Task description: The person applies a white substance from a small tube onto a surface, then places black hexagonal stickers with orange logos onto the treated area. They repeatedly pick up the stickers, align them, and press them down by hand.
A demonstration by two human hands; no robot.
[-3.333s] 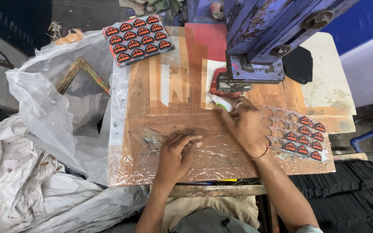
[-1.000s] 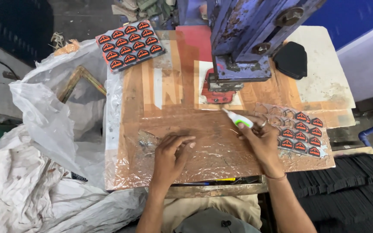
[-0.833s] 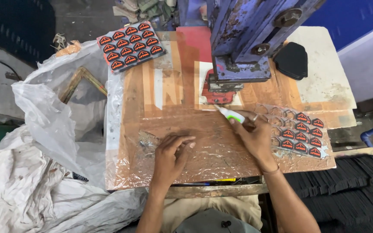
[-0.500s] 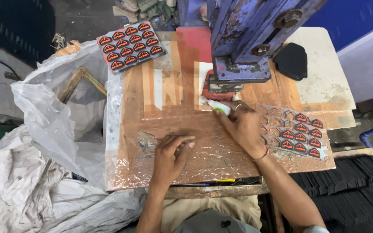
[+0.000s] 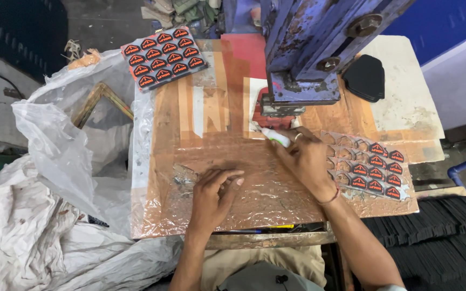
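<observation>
My right hand (image 5: 304,160) grips a small white and green tube (image 5: 274,136), its tip pointing toward the red piece (image 5: 268,114) under the head of the blue press (image 5: 311,51). My left hand (image 5: 214,191) lies flat on the plastic-covered brown board (image 5: 211,134), fingers resting near a crumpled bit of film (image 5: 183,174). Just right of my right hand lies a clear sheet of black and orange badges (image 5: 372,167), partly emptied at its left end.
A second full sheet of badges (image 5: 164,56) lies at the board's far left corner. A black shaped pad (image 5: 367,78) sits beside the press. Big white plastic bags (image 5: 55,178) fill the left side. Stacked black pieces (image 5: 432,226) lie low on the right.
My right hand has moved with the tube from beside the badge sheet up and left to the foot of the press. My left hand has stayed flat on the board.
</observation>
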